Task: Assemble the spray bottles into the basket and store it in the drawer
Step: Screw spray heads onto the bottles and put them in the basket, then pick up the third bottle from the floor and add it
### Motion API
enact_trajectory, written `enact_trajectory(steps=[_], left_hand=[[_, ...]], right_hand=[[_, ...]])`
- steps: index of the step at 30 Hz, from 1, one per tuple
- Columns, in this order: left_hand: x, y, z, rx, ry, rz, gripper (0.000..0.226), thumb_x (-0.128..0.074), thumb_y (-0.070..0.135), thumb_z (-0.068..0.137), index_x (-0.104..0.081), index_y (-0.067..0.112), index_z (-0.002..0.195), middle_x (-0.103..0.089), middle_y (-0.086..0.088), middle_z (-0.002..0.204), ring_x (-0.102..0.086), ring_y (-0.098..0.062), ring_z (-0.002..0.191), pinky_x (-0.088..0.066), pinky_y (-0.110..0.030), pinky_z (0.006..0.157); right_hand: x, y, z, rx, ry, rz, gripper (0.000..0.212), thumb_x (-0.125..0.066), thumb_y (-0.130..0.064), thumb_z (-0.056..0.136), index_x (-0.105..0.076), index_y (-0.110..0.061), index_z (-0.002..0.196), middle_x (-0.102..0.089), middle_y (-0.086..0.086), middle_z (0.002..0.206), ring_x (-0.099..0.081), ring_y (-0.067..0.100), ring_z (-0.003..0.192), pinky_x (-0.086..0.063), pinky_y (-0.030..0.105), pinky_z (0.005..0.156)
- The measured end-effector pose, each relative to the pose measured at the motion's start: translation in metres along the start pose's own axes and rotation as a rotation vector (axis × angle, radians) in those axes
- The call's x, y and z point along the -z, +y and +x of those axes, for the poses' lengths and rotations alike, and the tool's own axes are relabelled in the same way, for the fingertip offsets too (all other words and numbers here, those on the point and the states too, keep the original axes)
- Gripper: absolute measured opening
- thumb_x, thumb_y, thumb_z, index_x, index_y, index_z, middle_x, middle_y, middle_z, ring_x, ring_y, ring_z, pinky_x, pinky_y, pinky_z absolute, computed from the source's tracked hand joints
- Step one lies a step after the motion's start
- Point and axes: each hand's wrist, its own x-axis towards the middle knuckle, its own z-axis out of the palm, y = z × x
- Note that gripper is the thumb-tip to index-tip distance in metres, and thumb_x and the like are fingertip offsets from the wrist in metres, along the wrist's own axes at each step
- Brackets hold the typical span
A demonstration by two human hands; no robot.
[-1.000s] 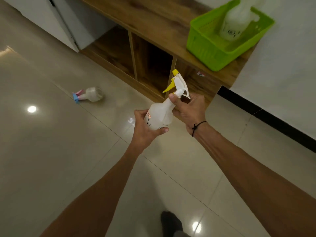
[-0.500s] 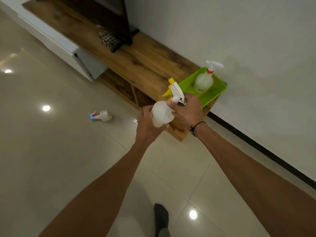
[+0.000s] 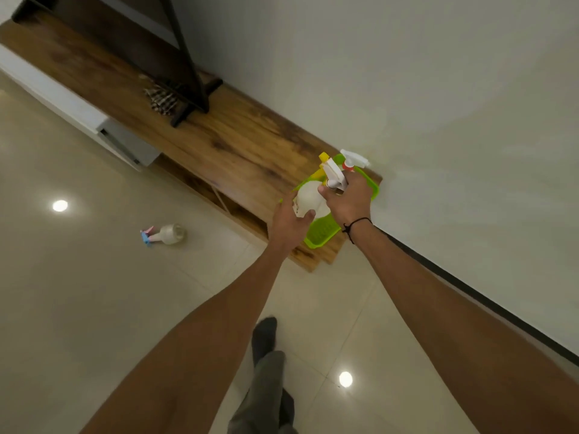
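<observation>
I hold a white spray bottle (image 3: 308,198) with a yellow trigger head over the green basket (image 3: 322,234) at the right end of the wooden cabinet top (image 3: 238,145). My left hand (image 3: 289,222) cups the bottle's body from below. My right hand (image 3: 349,200) grips its neck under the sprayer. A second bottle with a red collar and white sprayer (image 3: 352,159) stands in the basket, mostly hidden behind my right hand. A third bottle (image 3: 166,234) with a blue and pink head lies on its side on the floor to the left.
A white drawer front (image 3: 125,145) stands out from the cabinet at the left, with open wooden shelves (image 3: 232,205) beside it. A dark stand (image 3: 188,89) and a patterned object (image 3: 163,98) sit on the cabinet top. My socked foot (image 3: 264,336) is on the glossy tiles.
The view rose and pulled back from the cabinet. Both hands carried the yellow-headed bottle forward, from in front of the cabinet to over the green basket.
</observation>
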Motion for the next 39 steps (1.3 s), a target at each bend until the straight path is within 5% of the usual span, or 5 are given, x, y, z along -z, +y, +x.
enact_trajectory(steps=[16,21,29,32,39], left_hand=[[-0.043,-0.001,0.081,0.432,-0.090,-0.567,0.028,-0.054,-0.002,0.101,-0.060,0.013,0.124,-0.067,0.002,0.095,-0.068,-0.026,0.097,-0.061,-0.037,0.093],[-0.044,0.003,0.085,0.470,-0.103,-0.541,0.055,-0.054,0.007,0.104,-0.040,0.003,0.157,-0.058,0.004,0.108,-0.069,-0.013,0.091,-0.058,-0.040,0.104],[-0.015,0.014,0.070,0.425,0.084,-0.437,0.033,-0.058,0.007,0.095,-0.064,0.010,0.127,-0.066,-0.011,0.125,-0.078,-0.028,0.097,-0.066,-0.034,0.084],[0.002,0.023,0.055,0.373,0.122,-0.433,0.030,-0.058,0.004,0.096,-0.066,0.002,0.125,-0.066,-0.019,0.128,-0.076,-0.032,0.102,-0.064,-0.023,0.067],[0.072,0.022,0.042,0.322,0.205,-0.498,0.025,-0.055,0.007,0.099,-0.068,0.005,0.120,-0.072,-0.015,0.105,-0.073,-0.024,0.078,-0.064,-0.035,0.077]], right_hand=[[-0.043,0.037,0.077,-0.180,-0.030,-0.223,0.024,-0.082,-0.013,0.085,-0.070,0.000,0.102,-0.070,0.015,0.094,-0.068,0.034,0.097,-0.042,0.032,0.073],[-0.044,0.039,0.076,-0.183,-0.066,-0.244,0.039,-0.083,-0.015,0.084,-0.067,-0.002,0.117,-0.072,0.016,0.113,-0.068,0.033,0.106,-0.048,0.033,0.079],[-0.028,0.024,0.063,-0.125,-0.119,-0.278,0.079,-0.089,-0.020,0.076,-0.047,-0.007,0.141,-0.055,0.018,0.134,-0.057,0.037,0.120,-0.049,0.048,0.099],[-0.020,0.008,0.051,-0.052,-0.084,-0.388,0.072,-0.088,-0.030,0.075,-0.049,-0.009,0.133,-0.053,0.015,0.132,-0.052,0.039,0.121,-0.048,0.047,0.096],[-0.060,-0.058,0.046,0.154,-0.044,-0.378,0.048,-0.072,-0.047,0.084,-0.056,-0.016,0.117,-0.060,0.008,0.123,-0.051,0.034,0.121,-0.052,0.049,0.089]])
